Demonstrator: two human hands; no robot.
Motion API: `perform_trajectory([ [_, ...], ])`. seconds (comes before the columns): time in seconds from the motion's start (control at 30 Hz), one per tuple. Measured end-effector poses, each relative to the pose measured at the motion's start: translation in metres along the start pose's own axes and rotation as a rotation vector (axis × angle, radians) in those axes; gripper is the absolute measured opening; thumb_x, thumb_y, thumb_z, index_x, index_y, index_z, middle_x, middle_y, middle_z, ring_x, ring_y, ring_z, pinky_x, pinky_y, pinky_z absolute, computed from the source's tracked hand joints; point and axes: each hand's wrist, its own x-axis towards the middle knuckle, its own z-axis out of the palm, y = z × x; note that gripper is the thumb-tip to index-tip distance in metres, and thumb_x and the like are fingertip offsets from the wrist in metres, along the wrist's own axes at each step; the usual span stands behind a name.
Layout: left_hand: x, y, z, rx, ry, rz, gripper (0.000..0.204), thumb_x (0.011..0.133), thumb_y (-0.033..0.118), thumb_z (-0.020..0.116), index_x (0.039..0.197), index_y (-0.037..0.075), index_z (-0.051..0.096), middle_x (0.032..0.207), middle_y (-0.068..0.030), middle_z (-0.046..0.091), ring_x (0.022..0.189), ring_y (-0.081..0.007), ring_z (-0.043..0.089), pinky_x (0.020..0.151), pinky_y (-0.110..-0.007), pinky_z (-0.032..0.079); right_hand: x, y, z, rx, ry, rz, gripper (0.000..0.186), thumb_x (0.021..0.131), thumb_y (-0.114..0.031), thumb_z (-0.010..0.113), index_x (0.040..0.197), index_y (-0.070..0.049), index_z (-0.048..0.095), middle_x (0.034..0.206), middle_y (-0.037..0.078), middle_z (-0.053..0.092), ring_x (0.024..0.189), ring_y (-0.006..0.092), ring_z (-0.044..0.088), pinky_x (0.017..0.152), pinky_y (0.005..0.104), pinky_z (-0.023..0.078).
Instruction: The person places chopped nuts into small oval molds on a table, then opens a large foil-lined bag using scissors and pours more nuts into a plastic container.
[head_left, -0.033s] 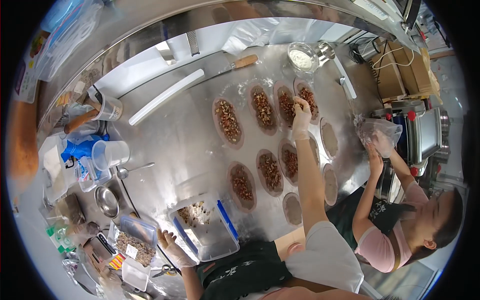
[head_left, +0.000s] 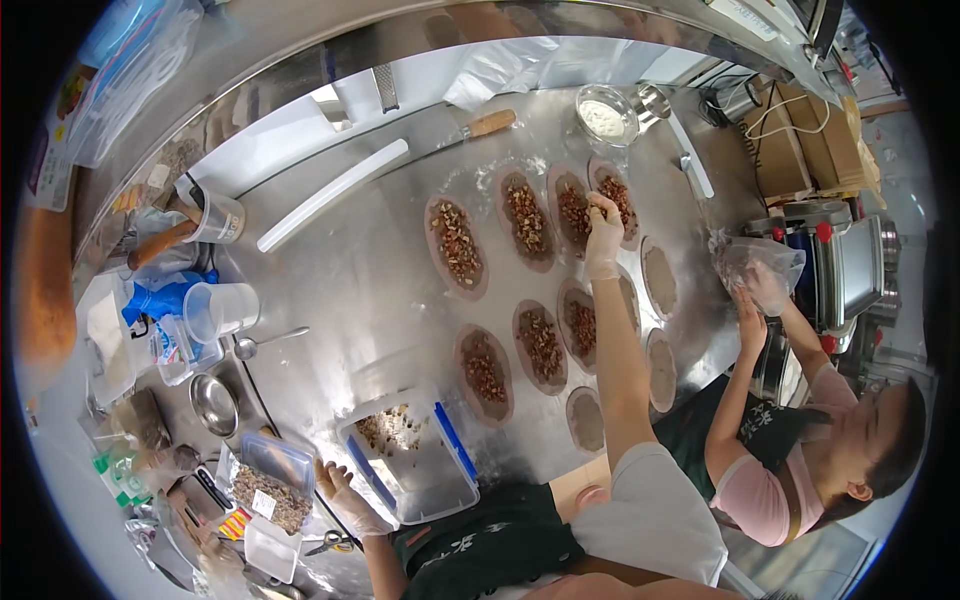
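The steel surface (head_left: 330, 290) takes up most of the view, and almost nothing on it differs from the earlier frame: the ovals lie where they lay, and both hands keep nearly the same places. At the right edge, a co-worker (head_left: 780, 455) in a dark apron has both hands at a clear bag (head_left: 765, 270), as before.

The wearer's dark apron (head_left: 490, 535) bears a white print along the lower edge. Just above it stands a clear box (head_left: 432, 505) with blue clips and some chopped nuts (head_left: 388, 430) inside. Beyond, a knife (head_left: 490, 124) with a wooden handle lies near a white strip (head_left: 335, 193).

In the middle are 11 flat dough ovals in 2 rough rows: 7 topped ovals (head_left: 471, 290) with a reddish-brown chopped topping (head_left: 457, 245), and 4 bare ovals (head_left: 660, 370), 1 of them partly hidden by the forearm.

The gloved right hand (head_left: 603, 235) is over the 2 topped ovals at the far right, its fingertips bunched; whether anything is pinched there, I cannot tell. The gloved left hand (head_left: 352, 500) is loose beside the box, fingers slightly curled around nothing.

A bowl (head_left: 634, 128) of white powder stands at the far side. At lower left, a nut bag (head_left: 285, 512) carries a small white label (head_left: 263, 503), its print too tiny to read, near a red-and-yellow packet (head_left: 234, 523).
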Motion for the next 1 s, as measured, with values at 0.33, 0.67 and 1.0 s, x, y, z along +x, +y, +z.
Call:
perform_trajectory([
  [0.33, -0.002, 0.006, 0.005, 0.014, 0.024, -0.015, 0.038, 0.096, 0.016, 0.042, 0.133, 0.006, 0.043, 0.109, -0.0065, 0.052, 0.086, -0.0129, 0.051, 0.077, -0.028, 0.044, 0.016, -0.009, 0.013, -0.017, -0.110, -0.053, 0.033, 0.087, 0.008, 0.043, 0.113, 0.000, 0.062, 0.108, 0.005, 0.063, 0.102, 0.0142, 0.056, 0.094, 0.0256, 0.041],
  [0.67, 0.001, 0.000, 0.006, -0.005, 0.035, 0.025, 0.037, 0.096, 0.017, 0.044, 0.131, 0.005, 0.045, 0.107, -0.0063, 0.053, 0.085, -0.0127, 0.051, 0.075, -0.027, 0.045, 0.032, -0.017, 0.028, -0.449, -0.284, -0.205, 0.047, 0.076, 0.014, 0.036, 0.111, -0.001, 0.063, 0.115, 0.006, 0.061, 0.111, 0.0171, 0.053, 0.100, 0.0247, 0.035],
  [1.0, 0.004, -0.003, 0.006, -0.021, 0.032, 0.011, 0.036, 0.096, 0.016, 0.044, 0.130, 0.007, 0.046, 0.104, -0.0036, 0.053, 0.082, -0.0108, 0.050, 0.073, -0.026, 0.043, 0.031, -0.021, 0.026, -0.396, -0.360, -0.249, 0.043, 0.079, 0.013, 0.036, 0.109, 0.000, 0.064, 0.113, 0.009, 0.062, 0.108, 0.0189, 0.056, 0.097, 0.0259, 0.039],
])
